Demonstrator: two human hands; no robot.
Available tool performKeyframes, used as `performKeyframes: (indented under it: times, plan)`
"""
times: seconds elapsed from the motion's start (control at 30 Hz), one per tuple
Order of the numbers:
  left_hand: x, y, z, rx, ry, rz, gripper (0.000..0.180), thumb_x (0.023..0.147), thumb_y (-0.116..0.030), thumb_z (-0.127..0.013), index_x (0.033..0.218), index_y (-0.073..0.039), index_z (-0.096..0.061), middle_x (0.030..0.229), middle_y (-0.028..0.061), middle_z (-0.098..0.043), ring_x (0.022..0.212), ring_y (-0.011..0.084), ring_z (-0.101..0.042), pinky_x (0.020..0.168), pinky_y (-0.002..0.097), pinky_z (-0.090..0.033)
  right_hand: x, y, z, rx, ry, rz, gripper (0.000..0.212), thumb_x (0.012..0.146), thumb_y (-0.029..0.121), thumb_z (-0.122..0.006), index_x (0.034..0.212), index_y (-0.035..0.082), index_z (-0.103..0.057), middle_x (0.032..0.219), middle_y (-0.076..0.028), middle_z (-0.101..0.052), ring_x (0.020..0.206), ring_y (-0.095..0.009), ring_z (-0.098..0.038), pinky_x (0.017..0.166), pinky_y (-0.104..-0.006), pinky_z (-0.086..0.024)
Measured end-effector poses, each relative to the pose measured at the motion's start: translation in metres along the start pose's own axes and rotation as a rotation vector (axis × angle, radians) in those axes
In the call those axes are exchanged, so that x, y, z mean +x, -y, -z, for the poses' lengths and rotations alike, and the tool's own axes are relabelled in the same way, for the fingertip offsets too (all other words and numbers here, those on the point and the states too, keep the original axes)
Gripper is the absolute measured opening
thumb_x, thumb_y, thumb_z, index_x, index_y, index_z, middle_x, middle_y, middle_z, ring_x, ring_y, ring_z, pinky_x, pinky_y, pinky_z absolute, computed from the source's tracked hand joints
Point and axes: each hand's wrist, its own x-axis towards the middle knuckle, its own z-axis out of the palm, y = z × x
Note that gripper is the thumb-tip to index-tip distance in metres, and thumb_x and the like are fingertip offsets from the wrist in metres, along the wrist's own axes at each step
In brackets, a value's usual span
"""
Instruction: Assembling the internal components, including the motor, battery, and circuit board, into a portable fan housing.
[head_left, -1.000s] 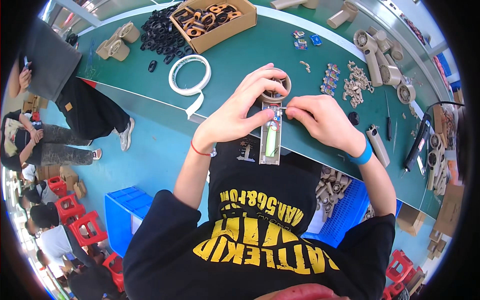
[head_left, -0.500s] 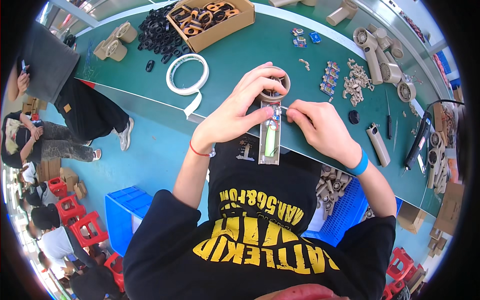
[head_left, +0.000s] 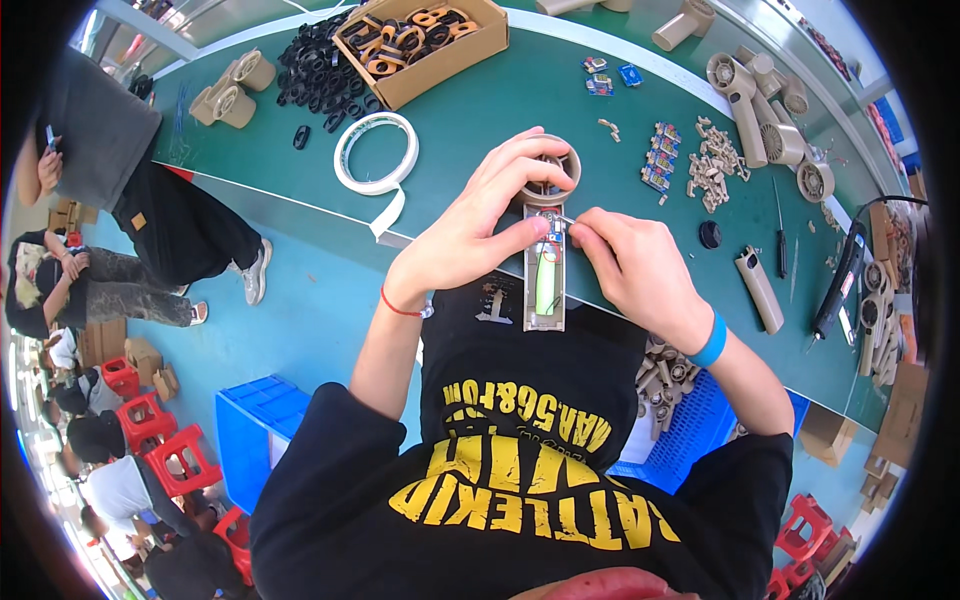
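A beige handheld fan [head_left: 543, 310] with its handle opened lies at the table's front edge, its handle end pointing toward me. Inside the handle sit a light green battery cell [head_left: 546, 284] and a small circuit board with thin wires. My left hand [head_left: 480, 220] is closed around the fan's round head, its thumb pressed at the board. On the other side, my right hand [head_left: 635, 255] is closed in a pinch beside the board. Something thin shows at its fingertips, too small to name.
On the green table [head_left: 480, 125] are a tape roll [head_left: 342, 160], a carton [head_left: 430, 75] of rings, circuit boards [head_left: 660, 158], small beige parts [head_left: 710, 170], a handle cover [head_left: 760, 290], a screwdriver [head_left: 781, 245] and a soldering iron [head_left: 838, 285]. A blue crate [head_left: 690, 425] stands below.
The fan's handle end has shifted slightly right in the picture. My right fingers have moved a little at the board; both hands keep nearly the same grip.
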Motion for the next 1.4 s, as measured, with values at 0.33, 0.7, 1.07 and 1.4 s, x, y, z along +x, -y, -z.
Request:
performKeyframes:
  times: [0.33, 0.7, 1.07, 1.4]
  plan:
    - [0.001, -0.005, -0.002, 0.000, 0.024, 0.008, 0.041, 0.087, -0.005, -0.064, 0.127, -0.008, -0.055, 0.147, 0.0117, -0.043, 0.148, 0.0334, -0.025, 0.120, 0.0456, -0.022, -0.008, 0.010, -0.001, -0.060, -0.053, -0.039, 0.010, 0.094, 0.010, -0.061, 0.089, 0.001, -0.061, 0.076, -0.018, -0.063, 0.069, -0.040, -0.063, 0.060, -0.0449, -0.049]
    - [0.001, -0.007, -0.004, -0.002, -0.012, 0.074, 0.041, 0.087, -0.004, -0.063, 0.127, -0.008, -0.055, 0.149, 0.0121, -0.041, 0.149, 0.0342, -0.025, 0.120, 0.0465, -0.021, -0.010, 0.015, -0.002, -0.109, -0.015, -0.099, 0.017, 0.096, 0.013, -0.058, 0.083, 0.000, -0.057, 0.071, -0.020, -0.062, 0.067, -0.042, -0.061, 0.060, -0.0490, -0.047]
    - [0.002, -0.009, -0.004, 0.011, -0.006, 0.079, 0.041, 0.087, -0.003, -0.062, 0.126, -0.008, -0.055, 0.149, 0.0124, -0.041, 0.148, 0.0346, -0.026, 0.120, 0.0465, -0.023, -0.004, 0.019, 0.001, -0.177, 0.072, -0.137, 0.022, 0.099, 0.016, -0.055, 0.084, 0.001, -0.056, 0.069, -0.020, -0.062, 0.067, -0.041, -0.061, 0.060, -0.0495, -0.047]
    - [-0.001, -0.009, -0.006, 0.006, -0.007, 0.103, 0.041, 0.086, -0.002, -0.062, 0.126, -0.008, -0.055, 0.148, 0.0128, -0.041, 0.147, 0.0346, -0.026, 0.119, 0.0462, -0.024, -0.009, 0.014, -0.006, -0.225, -0.021, -0.044, 0.020, 0.097, 0.016, -0.058, 0.083, 0.003, -0.053, 0.071, -0.016, -0.063, 0.061, -0.038, -0.061, 0.054, -0.0458, -0.047]
